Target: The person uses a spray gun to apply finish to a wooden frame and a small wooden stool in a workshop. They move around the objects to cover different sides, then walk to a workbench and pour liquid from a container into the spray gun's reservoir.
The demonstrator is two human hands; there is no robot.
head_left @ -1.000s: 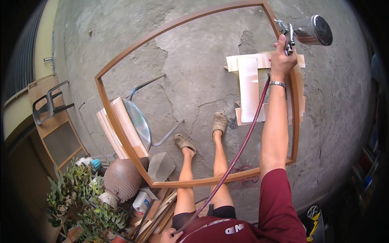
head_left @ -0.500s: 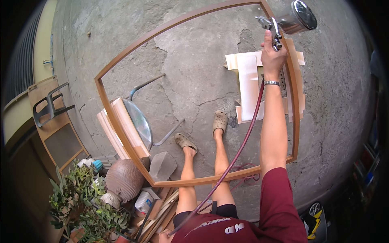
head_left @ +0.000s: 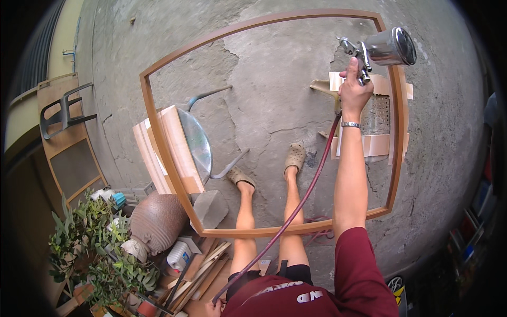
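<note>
My left hand [head_left: 214, 308], partly cut off, is closed on the hose [head_left: 296, 216], which crosses the near bar of the frame [head_left: 264, 231]. Left, jug [head_left: 179, 256] and pot [head_left: 158, 219] hide their contents. The frame overlies planks [head_left: 182, 150] and a chair [head_left: 377, 116]. Farther out, my right hand [head_left: 356, 95] wraps the spray gun [head_left: 363, 62], its cup [head_left: 384, 47] lidded.

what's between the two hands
In the head view, a dark red hose runs between the right hand and the left hand, crossing the near side of the brown frame.
</note>
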